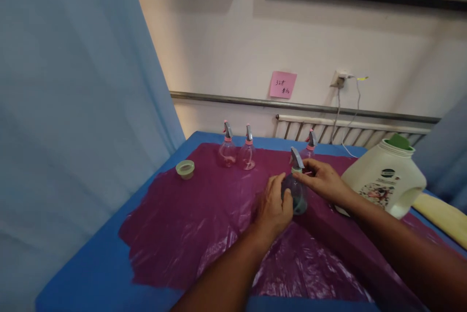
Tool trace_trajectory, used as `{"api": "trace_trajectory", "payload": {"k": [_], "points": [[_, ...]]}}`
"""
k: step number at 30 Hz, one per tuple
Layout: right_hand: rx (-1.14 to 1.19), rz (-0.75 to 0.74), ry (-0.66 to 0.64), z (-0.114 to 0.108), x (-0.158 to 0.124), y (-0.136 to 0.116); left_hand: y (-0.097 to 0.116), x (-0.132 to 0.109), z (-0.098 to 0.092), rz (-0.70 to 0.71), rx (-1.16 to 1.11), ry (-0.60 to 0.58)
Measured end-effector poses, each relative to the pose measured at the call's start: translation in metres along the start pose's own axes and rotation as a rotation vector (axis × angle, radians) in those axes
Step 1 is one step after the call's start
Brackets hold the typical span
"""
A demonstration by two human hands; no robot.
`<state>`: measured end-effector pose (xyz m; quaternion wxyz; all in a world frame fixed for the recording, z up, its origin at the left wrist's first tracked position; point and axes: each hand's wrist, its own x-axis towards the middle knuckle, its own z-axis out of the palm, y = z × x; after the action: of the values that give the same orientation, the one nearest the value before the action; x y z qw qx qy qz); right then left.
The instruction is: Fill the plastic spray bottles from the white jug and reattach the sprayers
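Note:
A clear spray bottle [299, 203] with a grey trigger head and a pale collar stands nearly upright on the purple plastic sheet [204, 224]. My left hand [273, 206] is wrapped round the side of its body, thumb towards me. With the thumb and fingers of my right hand [323, 180], I grip the collar below the trigger head. My hands hide parts of the body and neck. Just behind my right hand is another spray bottle [311, 144] with a pink collar, partly covered.
Two pink-collared spray bottles [227, 152] [248, 155] stand at the back. A pale green cap [185, 169] lies left. At right, a large cream jug [383, 175] with a green mouth stands near a yellow cloth [441, 217]. A blue curtain [73, 107] hangs left; a radiator [328, 129] is behind.

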<state>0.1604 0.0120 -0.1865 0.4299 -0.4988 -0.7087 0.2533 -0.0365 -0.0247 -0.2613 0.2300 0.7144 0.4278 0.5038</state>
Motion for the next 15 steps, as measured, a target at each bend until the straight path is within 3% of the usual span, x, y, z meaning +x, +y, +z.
{"api": "trace_trajectory", "payload": {"k": [15], "points": [[-0.058, 0.030, 0.184, 0.011, 0.100, 0.038, 0.002, 0.000, 0.005, -0.096, 0.061, -0.069]]}}
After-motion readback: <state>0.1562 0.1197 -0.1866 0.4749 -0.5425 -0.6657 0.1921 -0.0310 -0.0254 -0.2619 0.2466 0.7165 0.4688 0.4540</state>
